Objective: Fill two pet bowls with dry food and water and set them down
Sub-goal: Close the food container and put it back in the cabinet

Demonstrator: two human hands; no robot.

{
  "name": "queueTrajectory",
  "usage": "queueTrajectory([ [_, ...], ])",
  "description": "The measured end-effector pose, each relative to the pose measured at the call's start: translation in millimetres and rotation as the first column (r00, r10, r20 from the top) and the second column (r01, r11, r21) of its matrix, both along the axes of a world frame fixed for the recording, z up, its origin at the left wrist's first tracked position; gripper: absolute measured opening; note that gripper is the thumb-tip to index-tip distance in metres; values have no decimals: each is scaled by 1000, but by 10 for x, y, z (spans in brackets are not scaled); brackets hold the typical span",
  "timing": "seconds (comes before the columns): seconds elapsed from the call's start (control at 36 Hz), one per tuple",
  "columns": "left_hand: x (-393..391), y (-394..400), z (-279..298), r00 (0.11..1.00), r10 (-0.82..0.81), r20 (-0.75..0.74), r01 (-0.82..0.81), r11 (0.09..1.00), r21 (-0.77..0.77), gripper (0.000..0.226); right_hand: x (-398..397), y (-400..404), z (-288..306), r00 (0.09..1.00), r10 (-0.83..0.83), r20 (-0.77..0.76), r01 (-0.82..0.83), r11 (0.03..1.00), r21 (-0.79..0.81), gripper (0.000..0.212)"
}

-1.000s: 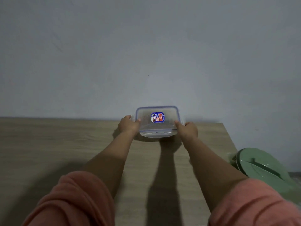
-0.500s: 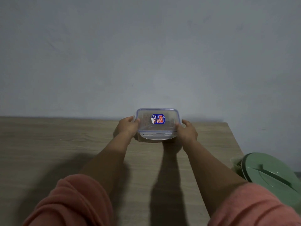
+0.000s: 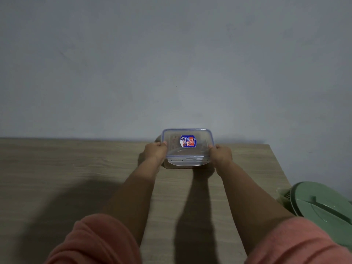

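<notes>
A clear plastic food container (image 3: 187,149) with a blue-rimmed lid and a blue and red sticker sits near the far edge of the wooden table (image 3: 76,168), close to the wall. My left hand (image 3: 155,151) grips its left side and my right hand (image 3: 221,155) grips its right side. The lid is on. What is inside the container is too dim to make out. No pet bowls are in view.
A green round bin with a swing lid (image 3: 323,206) stands on the floor past the table's right edge. A grey wall rises right behind the table. My arms cast dark shadows across the tabletop.
My hands have shifted slightly along the container's sides, and its lid now tilts more toward me. The view has shifted a little.
</notes>
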State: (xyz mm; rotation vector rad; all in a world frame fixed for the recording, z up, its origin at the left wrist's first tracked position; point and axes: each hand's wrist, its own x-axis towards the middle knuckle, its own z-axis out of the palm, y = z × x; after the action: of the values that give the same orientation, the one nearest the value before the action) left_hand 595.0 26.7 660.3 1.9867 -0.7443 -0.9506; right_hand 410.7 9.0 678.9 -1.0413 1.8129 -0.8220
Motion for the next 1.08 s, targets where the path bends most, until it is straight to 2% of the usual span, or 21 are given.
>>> queueTrajectory([
  [0.08, 17, -7, 5, 1000, -18, -20, 18, 1000, 11, 33, -33, -53, -8, 997, 66, -48, -66, 998, 20, 37],
  [0.17, 35, -29, 47, 981, -140, 133, 130, 988, 83, 35, -38, -75, 11, 979, 154, -134, -147, 987, 58, 39],
  [0.22, -24, -66, 93, 920, -224, 322, 206, 974, 88, 38, -18, -57, 17, 942, 235, -239, -226, 972, 64, 49],
  [0.31, -148, -83, 177, 764, -384, 518, 378, 918, 122, 52, 27, 81, 58, 895, 366, -253, -376, 927, 12, 87],
  [0.36, -199, -132, 207, 659, -507, 555, 489, 850, 195, 55, 32, 144, 75, 835, 477, -274, -481, 875, 57, 107],
  [0.44, -213, -234, 248, 579, -579, 574, 533, 801, 271, 58, 21, 142, 71, 719, 584, -377, -567, 806, 168, 124],
  [0.58, -241, -432, 323, 471, -627, 621, 552, 758, 347, 55, 41, 106, -52, 711, 556, -430, -555, 820, 143, 124],
  [0.72, -246, -556, 258, 453, -620, 641, 537, 764, 358, 53, 38, 95, -126, 704, 543, -458, -557, 822, 117, 120],
  [0.86, -208, -640, 195, 474, -610, 635, 536, 772, 342, 52, 75, 127, -194, 666, 450, -594, -520, 852, 63, 109],
  [0.94, -191, -644, 172, 495, -591, 637, 548, 781, 300, 51, 65, 112, -209, 685, 458, -566, -529, 848, 46, 108],
  [1.0, -157, -608, 128, 548, -537, 641, 553, 808, 204, 50, 63, 120, -202, 708, 459, -536, -528, 849, 29, 108],
  [1.08, -114, -493, 107, 727, -415, 547, 484, 875, 20, 57, 64, 146, -170, 747, 450, -489, -520, 854, -8, 108],
])
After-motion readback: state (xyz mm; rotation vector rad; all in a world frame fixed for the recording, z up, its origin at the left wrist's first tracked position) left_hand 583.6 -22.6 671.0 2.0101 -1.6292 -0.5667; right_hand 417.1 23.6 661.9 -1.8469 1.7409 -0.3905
